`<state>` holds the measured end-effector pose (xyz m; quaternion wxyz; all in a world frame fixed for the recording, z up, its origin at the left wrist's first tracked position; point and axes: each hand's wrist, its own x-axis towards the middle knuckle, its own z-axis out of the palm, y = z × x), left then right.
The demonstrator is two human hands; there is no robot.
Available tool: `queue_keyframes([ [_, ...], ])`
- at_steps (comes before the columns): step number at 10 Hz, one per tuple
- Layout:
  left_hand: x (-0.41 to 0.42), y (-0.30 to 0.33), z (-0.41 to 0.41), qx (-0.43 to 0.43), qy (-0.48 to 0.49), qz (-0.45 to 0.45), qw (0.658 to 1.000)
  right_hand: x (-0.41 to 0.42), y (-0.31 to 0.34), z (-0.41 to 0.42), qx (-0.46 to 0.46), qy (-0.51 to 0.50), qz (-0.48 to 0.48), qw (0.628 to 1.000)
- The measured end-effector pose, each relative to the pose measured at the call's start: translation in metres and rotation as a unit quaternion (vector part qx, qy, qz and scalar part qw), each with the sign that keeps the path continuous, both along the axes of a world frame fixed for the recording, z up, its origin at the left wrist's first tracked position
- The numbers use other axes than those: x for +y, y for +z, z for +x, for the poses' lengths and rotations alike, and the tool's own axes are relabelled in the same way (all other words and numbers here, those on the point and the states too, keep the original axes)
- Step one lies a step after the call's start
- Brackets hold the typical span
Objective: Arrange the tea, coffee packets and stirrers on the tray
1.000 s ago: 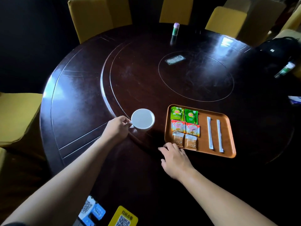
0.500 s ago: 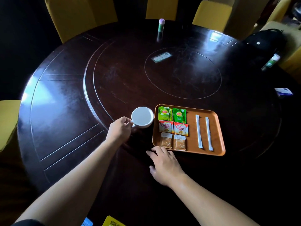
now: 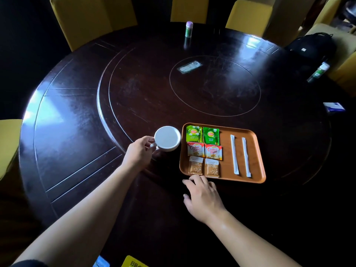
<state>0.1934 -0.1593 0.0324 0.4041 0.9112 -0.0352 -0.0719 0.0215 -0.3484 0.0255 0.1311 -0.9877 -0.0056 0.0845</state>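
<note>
Little has shifted since a second ago: the white cup [image 3: 167, 138] sits a touch closer to the orange tray [image 3: 258, 155], and the right hand [image 3: 202, 195] has drawn back slightly from the tray's near rim. The left hand [image 3: 139, 154] is pinched on the cup's handle, the cup standing on the dark round counter [image 3: 134, 89] just beside the tray's 9 o'clock edge. The right hand lies palm down on the counter, fingers spread and holding nothing, fingertips just short of the tray's 6 o'clock rim.

On the tray, the packets form a neat grid in its 9 o'clock half: two green tea packets [image 3: 202, 134] at the far end, two red coffee creamer packets [image 3: 204, 150] in the middle, two brown packets [image 3: 203, 167] nearest the person. Two white wrapped stirrers [image 3: 239, 154] lie parallel toward 3 o'clock, apart from each other and from the packets.

Toward 12 o'clock on the counter stands a small purple-capped bottle [image 3: 189, 28]. Yellow chairs [image 3: 92, 18] ring the counter.
</note>
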Motion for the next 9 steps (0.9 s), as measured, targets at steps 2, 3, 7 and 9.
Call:
queue_keyframes([
  [2, 0.000, 0.002, 0.008, -0.006, -0.011, 0.007, 1.000, -0.007, -0.001, -0.006, 0.005, -0.004, 0.005, 1.000],
  [3, -0.002, 0.002, 0.016, -0.003, -0.017, 0.015, 1.000, -0.008, 0.001, -0.006, 0.014, -0.003, 0.008, 1.000],
  [7, -0.004, -0.004, 0.023, 0.006, -0.005, 0.037, 0.999, -0.009, 0.004, -0.008, 0.036, 0.003, 0.012, 0.999],
  [9, 0.009, 0.003, -0.023, 0.023, 0.015, 0.018, 0.999, -0.009, 0.012, -0.013, 0.066, 0.002, 0.033, 0.997],
])
